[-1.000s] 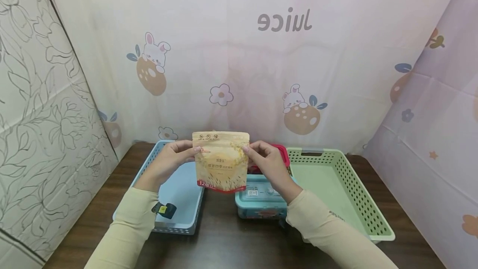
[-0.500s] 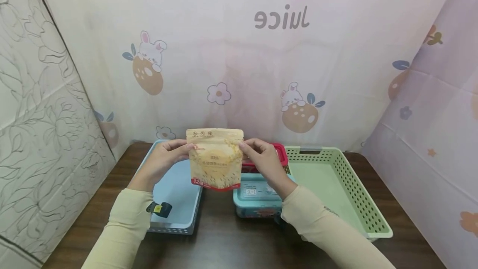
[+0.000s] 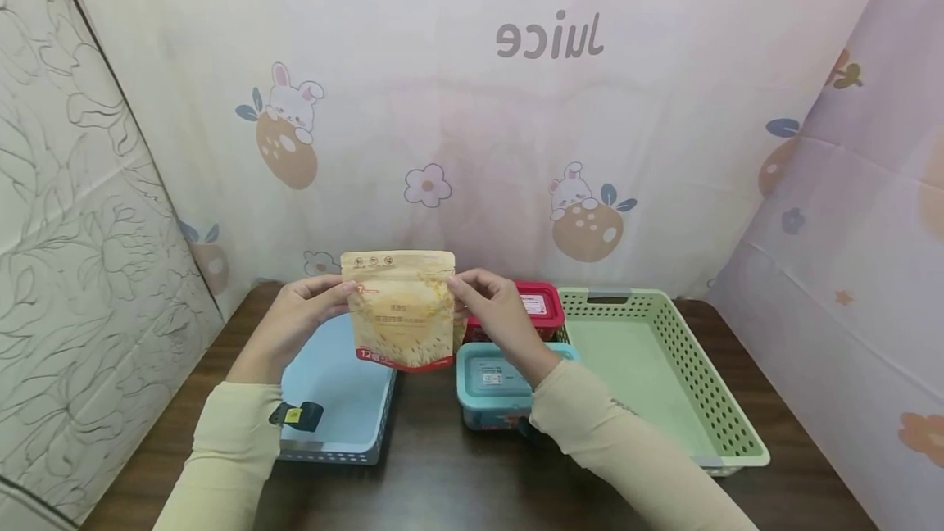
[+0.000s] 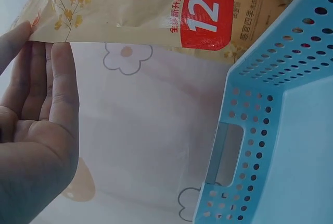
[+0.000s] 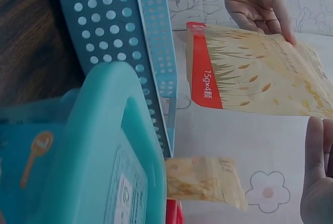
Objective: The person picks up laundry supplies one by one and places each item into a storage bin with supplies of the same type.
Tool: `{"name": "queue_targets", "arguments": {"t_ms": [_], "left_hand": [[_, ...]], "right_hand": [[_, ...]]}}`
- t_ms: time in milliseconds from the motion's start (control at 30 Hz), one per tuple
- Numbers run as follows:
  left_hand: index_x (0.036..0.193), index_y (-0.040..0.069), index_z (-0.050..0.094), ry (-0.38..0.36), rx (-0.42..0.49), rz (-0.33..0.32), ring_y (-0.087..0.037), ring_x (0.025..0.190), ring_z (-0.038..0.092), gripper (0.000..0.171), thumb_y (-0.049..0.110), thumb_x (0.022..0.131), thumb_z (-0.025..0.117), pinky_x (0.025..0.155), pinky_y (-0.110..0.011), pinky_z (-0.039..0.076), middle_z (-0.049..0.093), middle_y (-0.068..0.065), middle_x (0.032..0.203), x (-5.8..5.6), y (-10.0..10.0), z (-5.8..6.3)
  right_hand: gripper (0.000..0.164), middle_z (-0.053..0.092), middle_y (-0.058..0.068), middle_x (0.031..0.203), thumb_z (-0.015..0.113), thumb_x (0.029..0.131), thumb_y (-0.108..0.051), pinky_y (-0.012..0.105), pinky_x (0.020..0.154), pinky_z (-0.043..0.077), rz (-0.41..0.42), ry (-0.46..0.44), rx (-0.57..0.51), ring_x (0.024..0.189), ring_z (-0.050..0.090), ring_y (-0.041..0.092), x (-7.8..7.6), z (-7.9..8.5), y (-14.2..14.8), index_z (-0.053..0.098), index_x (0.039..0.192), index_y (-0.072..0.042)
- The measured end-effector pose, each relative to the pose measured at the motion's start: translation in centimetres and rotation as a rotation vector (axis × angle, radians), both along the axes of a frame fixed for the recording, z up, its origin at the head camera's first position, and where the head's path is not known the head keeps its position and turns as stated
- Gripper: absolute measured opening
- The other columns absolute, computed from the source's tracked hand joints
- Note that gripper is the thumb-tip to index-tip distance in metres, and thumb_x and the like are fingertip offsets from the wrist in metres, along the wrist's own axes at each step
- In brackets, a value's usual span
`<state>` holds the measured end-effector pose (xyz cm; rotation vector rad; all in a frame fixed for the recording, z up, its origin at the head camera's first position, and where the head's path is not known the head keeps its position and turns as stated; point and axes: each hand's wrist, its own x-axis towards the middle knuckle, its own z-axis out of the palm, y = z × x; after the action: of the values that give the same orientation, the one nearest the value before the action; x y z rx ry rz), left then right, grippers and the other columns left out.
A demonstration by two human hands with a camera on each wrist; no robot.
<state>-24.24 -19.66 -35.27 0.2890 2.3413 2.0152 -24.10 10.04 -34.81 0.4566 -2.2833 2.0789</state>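
Both hands hold up a cream stand-up pouch (image 3: 401,310), upright, its printed front with a red lower band toward the head camera. The left hand (image 3: 291,322) pinches its left edge near the top between thumb and fingers. On the opposite edge, the thumb and fingers of the right hand (image 3: 497,310) pinch at about the same height. A second, similar pouch (image 5: 205,179) shows behind in the right wrist view, mostly hidden by the held one in the head view. The held pouch overlaps the right side of the blue basket (image 3: 347,408).
A teal lidded container (image 3: 479,388) sits on the dark wooden table (image 3: 442,482) in the middle. Behind it stands a red lidded container (image 3: 546,310). To the right lies a green perforated basket (image 3: 642,367). A printed curtain (image 3: 457,121) hangs behind the table.
Both hands have carried the pouch leftward, so more of the teal and red containers shows. The grip stays the same. The whole scene shifts slightly left with the head view.
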Motion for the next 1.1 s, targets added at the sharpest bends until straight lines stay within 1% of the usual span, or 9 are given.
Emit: {"name": "queue_targets", "arguments": {"t_ms": [67, 267, 433, 567, 667, 800, 900, 1033, 1100], "left_hand": [[0.129, -0.004, 0.062, -0.002, -0.008, 0.013, -0.018, 0.108, 0.064, 0.055, 0.037, 0.095, 0.071, 0.114, -0.055, 0.032, 0.065, -0.011, 0.120, 0.2, -0.3, 0.0], [0.129, -0.006, 0.061, 0.004, -0.014, 0.037, -0.016, 0.107, 0.065, 0.056, 0.037, 0.095, 0.070, 0.113, -0.053, 0.035, 0.064, -0.012, 0.122, 0.5, -1.0, 0.0], [0.131, -0.003, 0.061, 0.004, -0.050, 0.068, -0.018, 0.111, 0.062, 0.058, 0.041, 0.094, 0.070, 0.113, -0.060, 0.031, 0.063, -0.012, 0.124, 0.6, -1.6, -0.1], [0.133, 0.000, 0.061, -0.018, -0.065, 0.092, -0.022, 0.115, 0.060, 0.061, 0.044, 0.093, 0.071, 0.112, -0.064, 0.028, 0.065, -0.011, 0.123, 0.9, -2.1, -0.1], [0.134, 0.001, 0.060, -0.028, -0.063, 0.100, -0.022, 0.116, 0.059, 0.061, 0.045, 0.093, 0.071, 0.112, -0.064, 0.028, 0.066, -0.009, 0.122, 1.2, -2.5, -0.1], [0.136, 0.001, 0.059, -0.031, -0.066, 0.108, -0.017, 0.113, 0.062, 0.063, 0.045, 0.093, 0.070, 0.113, -0.061, 0.029, 0.067, -0.008, 0.123, 1.5, -3.0, -0.3], [0.137, 0.001, 0.058, -0.034, -0.072, 0.123, -0.013, 0.109, 0.064, 0.064, 0.046, 0.093, 0.070, 0.113, -0.060, 0.030, 0.066, -0.007, 0.124, 1.6, -3.4, -0.3], [0.138, 0.000, 0.057, -0.014, -0.079, 0.145, -0.009, 0.107, 0.063, 0.065, 0.047, 0.094, 0.069, 0.113, -0.060, 0.029, 0.065, -0.006, 0.125, 1.5, -4.0, -0.1], [0.137, -0.002, 0.056, 0.010, -0.087, 0.156, -0.007, 0.105, 0.064, 0.065, 0.045, 0.095, 0.068, 0.112, -0.061, 0.029, 0.066, -0.003, 0.121, 1.4, -4.3, 0.0]], "right_hand": [[0.033, 0.065, 0.012, 0.097, 0.072, 0.093, -0.039, 0.041, 0.083, 0.059, 0.001, -0.001, -0.001, 0.087, 0.065, 0.026, 0.0, -0.1, -0.3, 0.071, 0.109, -0.010], [0.034, 0.066, 0.011, 0.097, 0.072, 0.093, -0.039, 0.051, 0.088, 0.056, 0.015, -0.017, -0.023, 0.087, 0.065, 0.025, 0.0, -0.4, -1.3, 0.072, 0.108, -0.009], [0.034, 0.066, 0.011, 0.098, 0.071, 0.094, -0.037, 0.048, 0.088, 0.057, 0.020, -0.025, -0.036, 0.087, 0.066, 0.024, -0.1, -0.9, -2.0, 0.071, 0.109, -0.006], [0.036, 0.066, 0.010, 0.101, 0.071, 0.094, -0.037, 0.045, 0.088, 0.057, 0.027, -0.044, -0.034, 0.089, 0.067, 0.024, -0.2, -1.2, -2.6, 0.070, 0.111, -0.006], [0.036, 0.066, 0.009, 0.102, 0.071, 0.094, -0.038, 0.044, 0.088, 0.057, 0.040, -0.050, -0.036, 0.090, 0.067, 0.024, -0.2, -1.2, -3.0, 0.070, 0.112, -0.007], [0.033, 0.066, 0.009, 0.101, 0.070, 0.095, -0.037, 0.044, 0.087, 0.058, 0.051, -0.048, -0.045, 0.089, 0.067, 0.023, -0.1, -1.4, -3.6, 0.070, 0.111, -0.008], [0.032, 0.066, 0.010, 0.098, 0.070, 0.096, -0.034, 0.044, 0.085, 0.058, 0.056, -0.036, -0.056, 0.086, 0.067, 0.022, -0.1, -1.3, -4.2, 0.070, 0.110, -0.006], [0.030, 0.066, 0.009, 0.094, 0.070, 0.096, -0.033, 0.043, 0.082, 0.059, 0.062, -0.022, -0.072, 0.083, 0.067, 0.022, -0.4, -1.1, -5.1, 0.070, 0.108, -0.006], [0.030, 0.066, 0.009, 0.094, 0.070, 0.095, -0.034, 0.043, 0.082, 0.059, 0.067, -0.018, -0.075, 0.083, 0.067, 0.022, -0.5, -1.0, -5.5, 0.070, 0.108, -0.006]]}}
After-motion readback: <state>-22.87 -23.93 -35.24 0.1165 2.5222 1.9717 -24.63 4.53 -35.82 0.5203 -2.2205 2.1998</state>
